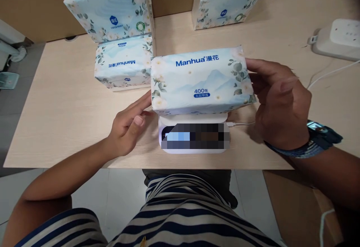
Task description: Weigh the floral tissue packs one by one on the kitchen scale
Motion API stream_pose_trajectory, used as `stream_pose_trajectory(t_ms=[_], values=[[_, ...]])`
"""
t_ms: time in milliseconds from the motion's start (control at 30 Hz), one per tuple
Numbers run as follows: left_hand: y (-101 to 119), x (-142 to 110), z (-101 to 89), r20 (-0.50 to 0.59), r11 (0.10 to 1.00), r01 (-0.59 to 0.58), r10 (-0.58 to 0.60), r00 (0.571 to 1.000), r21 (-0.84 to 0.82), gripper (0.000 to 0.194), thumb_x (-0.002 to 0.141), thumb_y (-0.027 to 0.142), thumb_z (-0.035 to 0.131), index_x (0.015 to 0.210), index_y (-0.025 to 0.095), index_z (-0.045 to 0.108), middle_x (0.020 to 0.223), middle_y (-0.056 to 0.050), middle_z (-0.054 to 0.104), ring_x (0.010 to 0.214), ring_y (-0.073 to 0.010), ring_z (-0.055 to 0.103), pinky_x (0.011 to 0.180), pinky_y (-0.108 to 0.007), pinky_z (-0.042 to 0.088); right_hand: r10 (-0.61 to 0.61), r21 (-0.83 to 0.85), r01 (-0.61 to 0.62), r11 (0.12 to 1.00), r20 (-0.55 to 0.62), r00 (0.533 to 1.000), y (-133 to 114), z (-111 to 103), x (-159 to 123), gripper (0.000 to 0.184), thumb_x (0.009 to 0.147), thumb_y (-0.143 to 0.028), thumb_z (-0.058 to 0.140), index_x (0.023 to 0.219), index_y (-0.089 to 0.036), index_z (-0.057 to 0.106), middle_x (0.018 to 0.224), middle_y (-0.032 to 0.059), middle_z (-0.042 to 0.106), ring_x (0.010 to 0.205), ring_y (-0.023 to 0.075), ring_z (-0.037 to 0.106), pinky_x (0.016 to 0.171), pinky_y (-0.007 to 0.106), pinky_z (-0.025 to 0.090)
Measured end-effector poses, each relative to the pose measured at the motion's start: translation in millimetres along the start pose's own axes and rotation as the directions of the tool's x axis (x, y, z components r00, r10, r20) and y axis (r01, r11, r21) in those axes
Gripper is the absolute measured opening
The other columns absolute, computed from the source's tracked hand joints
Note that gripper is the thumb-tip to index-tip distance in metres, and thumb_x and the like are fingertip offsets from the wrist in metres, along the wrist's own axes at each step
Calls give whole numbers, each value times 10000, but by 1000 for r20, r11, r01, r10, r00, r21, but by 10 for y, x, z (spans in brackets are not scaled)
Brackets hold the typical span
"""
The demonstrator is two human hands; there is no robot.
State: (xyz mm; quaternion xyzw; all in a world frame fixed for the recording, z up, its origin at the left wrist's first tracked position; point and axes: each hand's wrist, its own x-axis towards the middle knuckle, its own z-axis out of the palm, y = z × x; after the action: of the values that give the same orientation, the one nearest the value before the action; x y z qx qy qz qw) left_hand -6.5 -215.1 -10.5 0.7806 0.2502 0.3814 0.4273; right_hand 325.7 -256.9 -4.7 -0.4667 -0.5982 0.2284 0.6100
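A soft pack of Manhua tissues (200, 80), pale blue with white flowers, rests on a small white scale (194, 133) at the near middle of the table. My left hand (128, 125) lies at the pack's left end, fingers stretched out and touching its lower corner. My right hand (277, 102), with a blue watch on the wrist, has its fingers extended against the pack's right end. Neither hand is wrapped round the pack. The scale's display is blurred out.
Two more tissue packs (122, 33) are stacked at the back left, another stack (226, 3) at the back middle. A white power strip (336, 38) sits at the right edge, with a thin white cable (242, 124) running to the scale. The light wooden table (62, 108) ends near my striped shirt.
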Motion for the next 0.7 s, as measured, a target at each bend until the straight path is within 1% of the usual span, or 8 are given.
stream_pose_trajectory(t_ms=[100,167,233,300,400,500,600,700], values=[[13,15,-4,14,1000,1,0,1000,-18,528,1124,592,432,1567,393,639,1662,-8,607,1658,-356,438,1308,-640,523,3,-16,-4,1000,-14,1000,-13,3,-4,501,1091,-661,506,1359,-352,796,1354,51,792,1147,255,783,897,439,657],[17,33,-8,20,999,-34,34,999,-8,537,1123,588,441,1572,371,638,1643,-25,628,1644,-356,462,1352,-633,468,2,-25,-2,1000,-15,1000,-20,9,-9,487,1089,-656,514,1364,-364,790,1360,42,790,1146,260,781,895,451,654],[20,53,-12,21,998,-67,67,998,14,539,1125,579,445,1565,343,649,1622,-40,649,1640,-363,470,1334,-630,483,-6,-31,5,1000,-15,1000,-20,15,-14,490,1084,-663,516,1362,-367,789,1356,40,791,1139,266,782,885,462,657],[25,70,-17,28,996,-84,83,996,40,532,1128,570,444,1563,340,649,1616,-35,656,1634,-361,480,1299,-619,522,-10,-43,9,999,-17,1000,-14,19,-17,501,1082,-674,503,1358,-370,790,1351,37,792,1133,271,784,875,468,661],[35,85,-23,45,991,-107,103,994,75,524,1145,532,409,1575,333,633,1639,-25,635,1624,-347,498,1279,-605,545,-8,-57,6,998,-20,1000,2,16,-19,522,1084,-686,480,1360,-366,786,1353,37,788,1137,274,785,886,475,663],[44,84,-22,50,987,-129,125,991,92,525,1153,498,396,1602,324,604,1659,-13,615,1629,-338,492,1278,-592,555,-10,-48,9,999,-18,1000,8,8,-19,532,1086,-677,485,1370,-342,784,1360,57,786,1136,271,784,892,465,659],[51,71,-14,36,991,-99,97,995,89,519,1148,509,407,1607,361,596,1672,25,596,1641,-317,476,1301,-576,546,-16,-31,15,999,-15,1000,-1,11,-16,504,1089,-658,501,1368,-350,786,1364,52,785,1143,275,782,895,471,655],[52,53,-7,23,997,-45,44,999,59,510,1134,556,420,1591,423,603,1673,68,585,1651,-308,459,1278,-580,575,-15,-36,14,999,-17,1000,-5,27,-10,516,1084,-674,491,1361,-353,786,1345,50,793,1129,286,786,876,485,658]])
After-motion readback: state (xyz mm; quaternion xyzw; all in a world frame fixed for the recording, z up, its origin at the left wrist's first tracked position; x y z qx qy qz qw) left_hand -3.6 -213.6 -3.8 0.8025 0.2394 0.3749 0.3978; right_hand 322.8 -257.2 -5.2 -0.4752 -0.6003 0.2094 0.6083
